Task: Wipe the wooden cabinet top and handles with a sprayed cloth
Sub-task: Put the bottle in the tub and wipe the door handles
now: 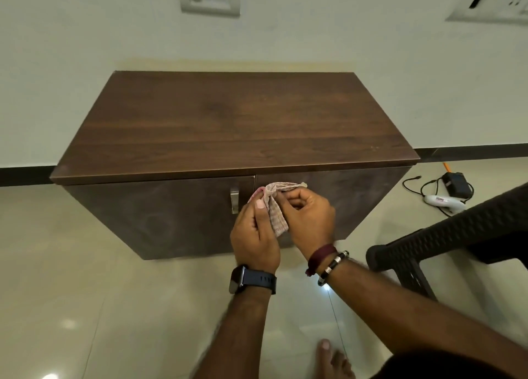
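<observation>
The left hand (254, 232) and right hand (307, 215) both pinch a bunched pink checked cloth (275, 207), held in front of the wooden cabinet (228, 121) doors, just right of the metal handle (234, 200). Risk: a loosely bunched cloth could slip or skip parts of the handle. No legible writing anywhere.

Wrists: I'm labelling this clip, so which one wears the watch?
The left wrist, behind the left hand, wears the dark-strapped watch. The right wrist carries a maroon thread and a beaded bracelet.
</observation>
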